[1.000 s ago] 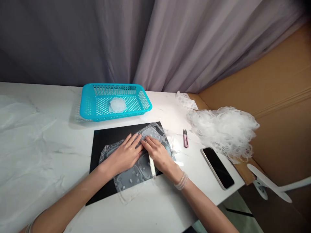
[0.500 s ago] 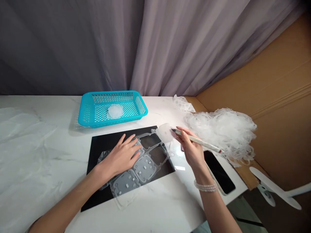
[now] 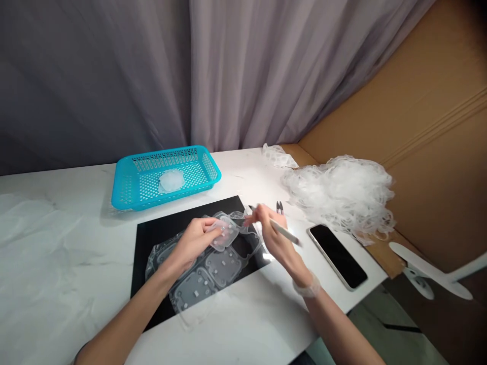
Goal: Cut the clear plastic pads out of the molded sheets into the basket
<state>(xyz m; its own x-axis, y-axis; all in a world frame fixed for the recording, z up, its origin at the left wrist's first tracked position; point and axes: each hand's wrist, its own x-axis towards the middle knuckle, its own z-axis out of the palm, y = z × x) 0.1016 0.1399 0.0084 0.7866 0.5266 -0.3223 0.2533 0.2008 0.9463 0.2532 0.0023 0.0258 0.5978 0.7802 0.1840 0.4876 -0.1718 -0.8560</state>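
Note:
My left hand [image 3: 195, 241] pinches one clear rounded-square panel [image 3: 227, 234] of a clear plastic film sheet between thumb and fingers; the panel looks slightly raised. The rest of the film sheet [image 3: 222, 266], with several grey-looking panels and small white marks, lies on a black mat [image 3: 146, 235] and overhangs its front edge. My right hand [image 3: 272, 230] is closed around a white pen-like tool [image 3: 285, 232], slightly blurred. Its fingertips are at the right end of the film, beside an open cut-out; whether they also hold film, I cannot tell.
Behind the mat stands a blue basket [image 3: 125, 197] with a few translucent white pieces [image 3: 171, 180]. A heap of clear film scraps [image 3: 342, 195] lies at the right, near a cardboard wall [image 3: 426, 116]. A phone [image 3: 338, 257] and a small black-tipped item [image 3: 280, 207] are beside my right hand.
My left hand went from lying flat on the film to pinching a panel. My right hand moved left to the film; the white piece at its tool's tip is no longer visible there.

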